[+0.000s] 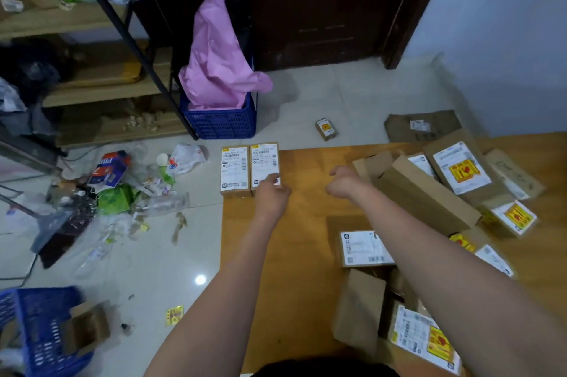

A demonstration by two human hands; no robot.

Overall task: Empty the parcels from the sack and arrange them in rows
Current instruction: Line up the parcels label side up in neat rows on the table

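My left hand touches the right of two labelled boxes, fingers loosely bent; my right hand hovers loosely curled, holding nothing.

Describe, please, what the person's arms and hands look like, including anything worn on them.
Both forearms are bare as far as the view shows: no sleeves, gloves, watch or bracelets. The left hand and right hand show no rings that can be made out, though both are slightly blurred. Something dark shows at the bottom edge.
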